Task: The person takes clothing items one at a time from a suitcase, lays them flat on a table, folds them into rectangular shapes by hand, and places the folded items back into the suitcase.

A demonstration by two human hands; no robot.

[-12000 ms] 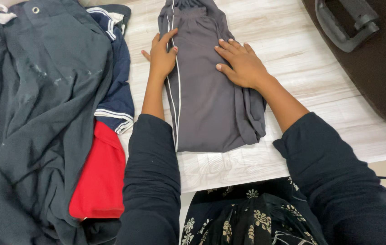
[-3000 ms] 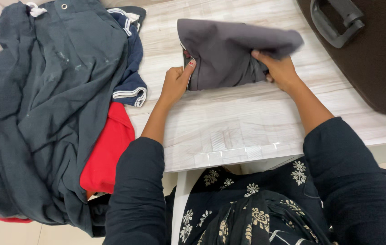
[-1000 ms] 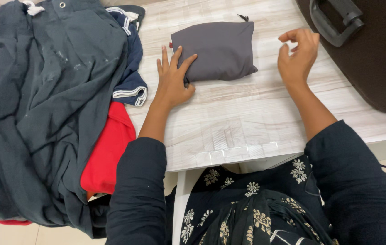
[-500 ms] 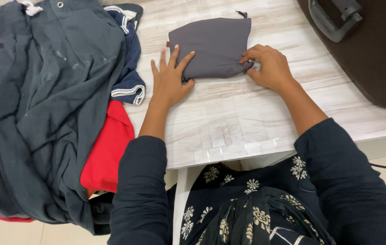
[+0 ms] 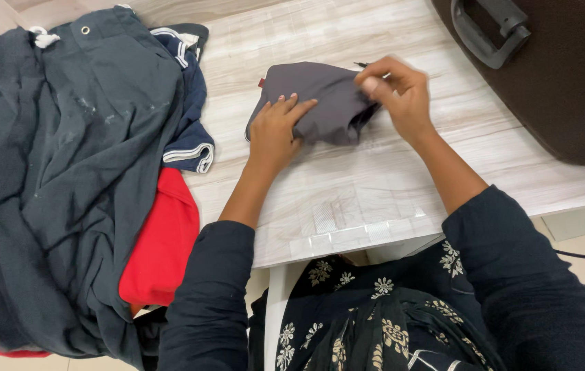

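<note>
Grey folded trousers (image 5: 320, 103) lie crosswise under us, our left hand (image 5: 275, 130) flat with fingers spread on them, our right hand (image 5: 395, 93) seemingly pinching their far right corner.

— What lies off to the left on your feed?

— I see a dark grey garment (image 5: 65, 172) with a metal eyelet and white drawstring, spread over a heap. Beneath it, a navy garment with white stripes (image 5: 189, 130) and a red garment (image 5: 162, 247).

— And to the right?

— A dark brown case (image 5: 567, 82) with a black handle (image 5: 488, 31), resting on the pale wood-grain table (image 5: 347, 199).
</note>
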